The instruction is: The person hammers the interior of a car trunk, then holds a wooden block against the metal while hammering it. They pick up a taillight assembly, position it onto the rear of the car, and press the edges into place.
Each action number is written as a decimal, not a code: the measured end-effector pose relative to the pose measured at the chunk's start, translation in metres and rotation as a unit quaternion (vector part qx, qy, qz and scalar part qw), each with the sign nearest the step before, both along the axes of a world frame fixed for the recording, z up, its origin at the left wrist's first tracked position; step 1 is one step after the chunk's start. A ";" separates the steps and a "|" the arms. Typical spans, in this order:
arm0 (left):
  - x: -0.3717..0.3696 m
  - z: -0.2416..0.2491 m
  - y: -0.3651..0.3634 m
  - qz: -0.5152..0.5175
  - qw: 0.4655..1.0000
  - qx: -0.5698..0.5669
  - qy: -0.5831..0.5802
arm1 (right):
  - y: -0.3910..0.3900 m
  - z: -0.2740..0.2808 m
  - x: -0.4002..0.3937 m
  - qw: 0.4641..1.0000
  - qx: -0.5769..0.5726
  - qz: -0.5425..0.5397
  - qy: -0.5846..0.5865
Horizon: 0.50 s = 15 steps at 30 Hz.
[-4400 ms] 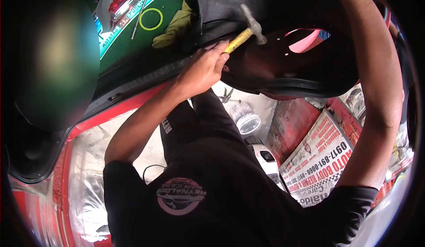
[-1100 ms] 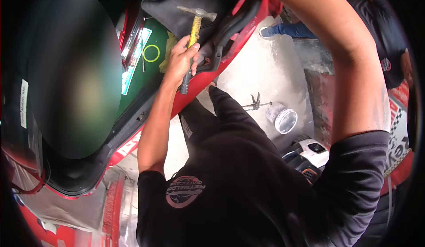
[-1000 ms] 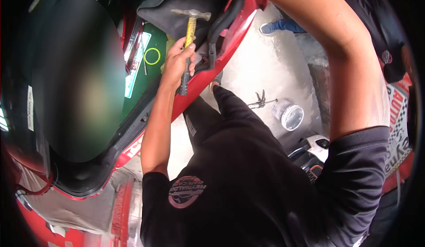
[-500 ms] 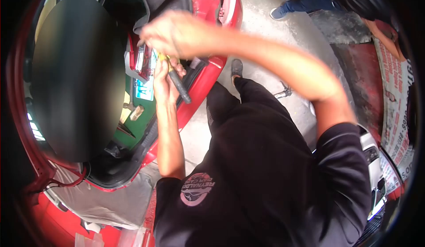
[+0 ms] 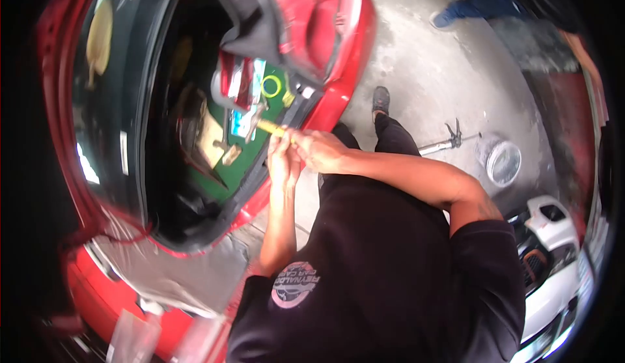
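Observation:
A hammer (image 5: 270, 126) with a yellow handle is held over the open trunk of a red car, its metal head pointing left. My right hand (image 5: 319, 151) is closed around the grip end, hiding most of the dark grip. Close beside it, my left hand (image 5: 281, 159) has its fingers closed on the handle from below. Just beyond the hammer head, a blue-and-white plate (image 5: 239, 127) lies on the green trunk floor. A red lamp unit (image 5: 236, 83) and a yellow-green ring (image 5: 271, 86) lie farther up.
A wooden block (image 5: 231, 154) lies in the trunk, bordered by the red bumper (image 5: 338, 106). On the concrete floor are a caulking gun (image 5: 443, 145) and a pail (image 5: 504, 162). A white car part (image 5: 550, 223) stands at right. Another person's legs (image 5: 469, 5) show at top right.
My right hand has come down from near the hammer's head to its grip, and the hammer now points left. My view has shifted, bringing the pail and more of the trunk into sight.

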<state>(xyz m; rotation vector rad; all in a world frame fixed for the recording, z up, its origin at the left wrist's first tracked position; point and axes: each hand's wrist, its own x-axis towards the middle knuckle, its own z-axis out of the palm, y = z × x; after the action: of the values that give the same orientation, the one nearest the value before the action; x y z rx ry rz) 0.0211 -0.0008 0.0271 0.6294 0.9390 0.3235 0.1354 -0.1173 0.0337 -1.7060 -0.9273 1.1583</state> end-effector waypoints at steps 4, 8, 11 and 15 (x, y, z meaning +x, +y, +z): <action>-0.026 -0.020 0.027 -0.043 0.996 -0.020 0.073 | 0.022 -0.020 -0.038 0.999 -0.025 -0.023 0.012; -0.058 -0.063 0.065 -0.095 0.992 -0.022 0.084 | 0.066 -0.045 -0.049 0.999 -0.029 -0.027 0.003; -0.090 -0.097 0.118 -0.102 0.975 0.080 0.179 | 0.123 -0.093 -0.055 0.994 -0.092 0.031 -0.041; -0.198 -0.229 0.242 -0.085 0.792 0.426 0.428 | 0.206 -0.144 -0.042 0.950 -0.159 0.214 -0.164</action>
<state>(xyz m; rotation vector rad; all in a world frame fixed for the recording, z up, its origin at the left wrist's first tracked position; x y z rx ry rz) -0.1774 0.2410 -0.2017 1.7896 1.5931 0.2878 0.0937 0.0882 -0.1099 -2.0637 -1.4336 1.3848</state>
